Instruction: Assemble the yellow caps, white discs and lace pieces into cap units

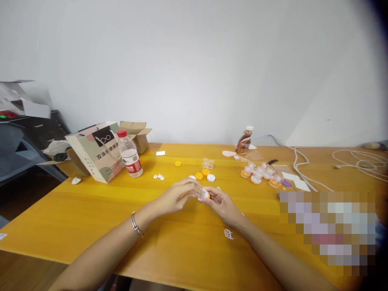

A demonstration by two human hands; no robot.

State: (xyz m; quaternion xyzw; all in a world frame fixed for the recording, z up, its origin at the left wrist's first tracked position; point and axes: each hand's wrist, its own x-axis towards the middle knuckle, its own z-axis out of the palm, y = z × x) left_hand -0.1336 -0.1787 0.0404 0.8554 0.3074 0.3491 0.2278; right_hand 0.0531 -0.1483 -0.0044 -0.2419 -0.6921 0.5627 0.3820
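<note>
Both my hands meet over the middle of the yellow table [91, 218]. My left hand [177, 197], a bracelet on its wrist, pinches a small clear and white round part [203, 194] from the left. My right hand [222, 204] grips the same part from the right. Just beyond the hands lie loose yellow caps [199, 176] and a white cap [211, 178]. A small white piece [228, 234] lies on the table beside my right forearm.
A water bottle with a red cap [129, 155] stands by a paper bag [95, 151] and a cardboard box [138, 133] at back left. A brown drink bottle [244, 140], several assembled clear-and-orange parts [260, 174] and white cables [303, 169] lie at back right.
</note>
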